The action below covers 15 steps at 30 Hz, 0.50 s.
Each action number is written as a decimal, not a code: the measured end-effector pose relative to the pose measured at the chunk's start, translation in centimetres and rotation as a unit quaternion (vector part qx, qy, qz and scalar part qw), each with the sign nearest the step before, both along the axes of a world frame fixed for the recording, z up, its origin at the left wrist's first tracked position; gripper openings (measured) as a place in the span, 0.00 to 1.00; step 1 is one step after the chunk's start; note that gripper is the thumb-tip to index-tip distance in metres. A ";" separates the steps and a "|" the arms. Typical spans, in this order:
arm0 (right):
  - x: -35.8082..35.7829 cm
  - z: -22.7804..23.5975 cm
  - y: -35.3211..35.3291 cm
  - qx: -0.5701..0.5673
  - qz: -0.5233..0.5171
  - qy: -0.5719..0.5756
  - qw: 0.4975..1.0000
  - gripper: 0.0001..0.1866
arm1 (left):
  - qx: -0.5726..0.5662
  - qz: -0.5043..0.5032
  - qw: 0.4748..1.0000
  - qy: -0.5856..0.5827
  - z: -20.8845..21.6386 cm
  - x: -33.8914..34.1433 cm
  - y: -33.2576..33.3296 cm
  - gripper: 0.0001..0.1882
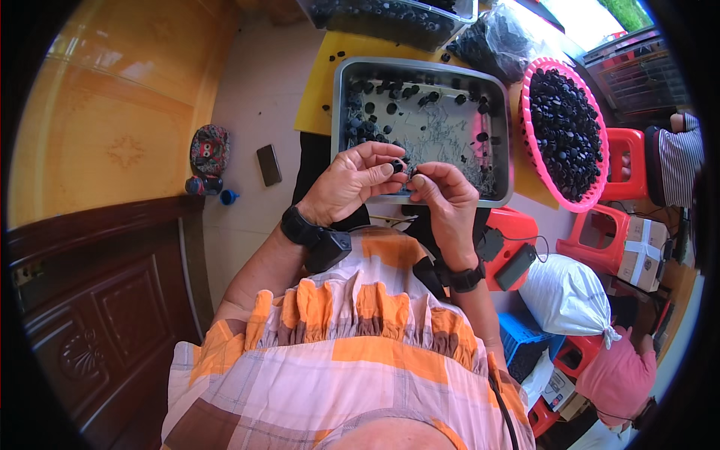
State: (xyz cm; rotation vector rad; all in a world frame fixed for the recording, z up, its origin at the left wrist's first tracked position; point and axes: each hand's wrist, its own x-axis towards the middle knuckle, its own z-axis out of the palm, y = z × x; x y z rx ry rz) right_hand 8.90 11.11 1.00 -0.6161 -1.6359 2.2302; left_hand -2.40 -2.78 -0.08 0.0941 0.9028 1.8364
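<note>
My left hand (352, 176) is closed in a pinch on a small round black plastic part (397, 166), above the near edge of a metal tray (339, 105). Close against it, my right hand (450, 196) is also pinched, its fingertips at a tiny dark piece too small to name. The fingertips of both hands almost meet. Inside the tray lie many thin silvery pins (435, 127) and scattered black round parts (391, 109), mostly along its far and left sides. Each wrist wears a black strap with a device.
A pink basket (582, 205) heaped with black parts stands right of the tray on a yellow board (311, 112). Behind is a clear bin (390, 30). Red stools (626, 161), a white sack (574, 296) and other people are at right. A phone (268, 165) lies on the floor.
</note>
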 end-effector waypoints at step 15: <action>-0.4 -0.3 -0.5 0.156 -0.023 -0.002 0.988 0.06 | 0.012 -0.005 0.999 -0.041 -1.1 0.1 -0.4 0.11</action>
